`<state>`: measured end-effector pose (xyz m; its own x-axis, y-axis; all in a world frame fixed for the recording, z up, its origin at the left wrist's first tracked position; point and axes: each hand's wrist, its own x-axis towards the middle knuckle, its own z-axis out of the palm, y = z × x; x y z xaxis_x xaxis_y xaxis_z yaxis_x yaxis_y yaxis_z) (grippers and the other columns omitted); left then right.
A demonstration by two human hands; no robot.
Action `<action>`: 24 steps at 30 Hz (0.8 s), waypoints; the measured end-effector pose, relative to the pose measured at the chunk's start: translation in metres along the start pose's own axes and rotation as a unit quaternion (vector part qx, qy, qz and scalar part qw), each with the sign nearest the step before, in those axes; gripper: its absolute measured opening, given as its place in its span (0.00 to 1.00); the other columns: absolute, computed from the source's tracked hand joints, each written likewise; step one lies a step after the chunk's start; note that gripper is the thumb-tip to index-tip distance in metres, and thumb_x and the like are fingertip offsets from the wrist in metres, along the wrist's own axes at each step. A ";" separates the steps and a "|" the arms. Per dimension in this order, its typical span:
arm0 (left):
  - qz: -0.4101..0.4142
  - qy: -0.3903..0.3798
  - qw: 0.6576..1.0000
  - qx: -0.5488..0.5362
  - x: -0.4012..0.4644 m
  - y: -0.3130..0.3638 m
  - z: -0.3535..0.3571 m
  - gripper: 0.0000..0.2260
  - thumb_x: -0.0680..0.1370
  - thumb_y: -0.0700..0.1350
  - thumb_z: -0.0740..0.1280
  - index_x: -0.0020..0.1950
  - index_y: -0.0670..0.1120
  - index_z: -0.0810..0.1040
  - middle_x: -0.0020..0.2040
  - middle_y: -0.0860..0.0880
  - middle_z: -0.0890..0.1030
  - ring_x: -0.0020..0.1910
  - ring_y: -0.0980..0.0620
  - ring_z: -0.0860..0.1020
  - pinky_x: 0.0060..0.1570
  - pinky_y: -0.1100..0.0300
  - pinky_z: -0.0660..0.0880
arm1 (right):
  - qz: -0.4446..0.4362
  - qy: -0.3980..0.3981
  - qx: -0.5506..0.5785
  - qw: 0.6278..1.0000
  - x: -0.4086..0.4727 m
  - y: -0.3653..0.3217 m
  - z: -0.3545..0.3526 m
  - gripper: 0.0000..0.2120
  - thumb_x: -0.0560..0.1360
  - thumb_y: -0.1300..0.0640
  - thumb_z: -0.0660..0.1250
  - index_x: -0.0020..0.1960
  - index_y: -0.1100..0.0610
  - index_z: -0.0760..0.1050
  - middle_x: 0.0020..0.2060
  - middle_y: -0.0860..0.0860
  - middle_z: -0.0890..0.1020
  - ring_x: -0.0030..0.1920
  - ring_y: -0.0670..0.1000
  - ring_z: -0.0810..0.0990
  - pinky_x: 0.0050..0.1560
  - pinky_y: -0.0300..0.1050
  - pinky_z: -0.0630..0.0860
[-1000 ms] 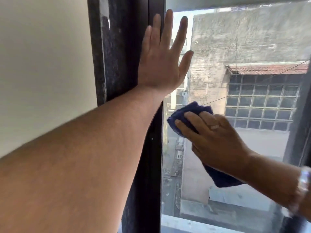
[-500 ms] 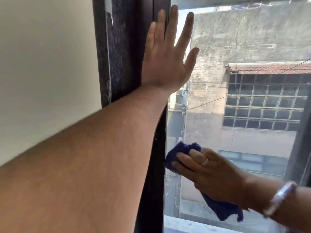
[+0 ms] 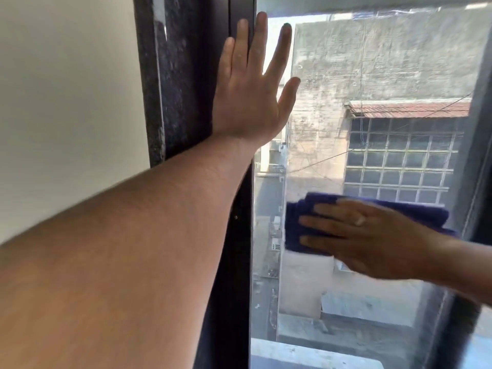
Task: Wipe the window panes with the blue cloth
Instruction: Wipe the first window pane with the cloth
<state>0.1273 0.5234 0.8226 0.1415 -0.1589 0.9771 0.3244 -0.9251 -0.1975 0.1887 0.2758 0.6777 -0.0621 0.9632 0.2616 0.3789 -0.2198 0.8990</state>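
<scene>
A tall window pane (image 3: 332, 75) fills the right half of the view, with buildings seen through it. My left hand (image 3: 253, 94) lies flat and spread across the dark frame's edge and the upper left of the glass, holding nothing. Lower down, my right hand (image 3: 372, 235) presses a folded blue cloth (image 3: 295, 222) flat against the glass at mid height. The fingers point left and cover much of the cloth; its far end sticks out to the right behind the wrist. The hand and cloth look blurred by motion.
A dark vertical window frame (image 3: 186, 75) runs down the middle, with a plain pale wall (image 3: 66, 102) to its left. Another dark frame post (image 3: 479, 155) borders the pane on the right. A light sill (image 3: 292, 352) shows at the bottom.
My right hand with the cloth went down the glass near the left frame, then shifted right and a little up, fingers now flatter. My left hand stayed on the frame edge.
</scene>
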 end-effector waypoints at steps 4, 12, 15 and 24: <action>-0.012 -0.036 0.999 0.000 -0.003 0.001 -0.006 0.28 0.84 0.61 0.45 0.83 0.52 0.53 0.83 0.41 0.53 0.82 0.38 0.52 0.79 0.42 0.46 | 0.178 0.046 0.013 0.983 0.023 0.007 -0.010 0.27 0.77 0.51 0.61 0.76 0.48 0.66 0.76 0.56 0.67 0.74 0.62 0.66 0.73 0.61 0.61; -0.119 -0.063 0.991 -0.015 -0.087 0.022 -0.011 0.27 0.84 0.60 0.49 0.83 0.52 0.56 0.82 0.39 0.55 0.81 0.37 0.53 0.80 0.42 0.51 | 0.073 -0.033 0.063 0.995 0.011 -0.074 0.003 0.35 0.69 0.51 0.70 0.76 0.46 0.68 0.75 0.51 0.71 0.73 0.56 0.71 0.74 0.56 0.62; -0.096 -0.035 0.995 0.009 -0.096 0.021 -0.003 0.26 0.85 0.58 0.50 0.82 0.51 0.59 0.81 0.37 0.58 0.81 0.36 0.56 0.79 0.41 0.54 | 0.135 0.034 0.037 0.990 -0.030 -0.044 0.017 0.29 0.78 0.52 0.60 0.78 0.48 0.62 0.78 0.52 0.65 0.77 0.59 0.63 0.78 0.56 0.54; -0.072 -0.015 0.997 0.015 -0.094 0.017 0.004 0.26 0.85 0.58 0.51 0.81 0.51 0.62 0.80 0.36 0.61 0.80 0.34 0.58 0.79 0.42 0.53 | 0.179 0.062 0.034 0.981 0.061 -0.085 0.004 0.31 0.72 0.52 0.65 0.75 0.52 0.66 0.72 0.55 0.71 0.67 0.59 0.70 0.62 0.54 0.65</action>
<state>0.1236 0.5237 0.7272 0.1194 -0.0153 0.9927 0.3704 -0.9270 -0.0588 0.1566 0.3538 0.6156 -0.0251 0.7991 0.6007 0.4566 -0.5253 0.7180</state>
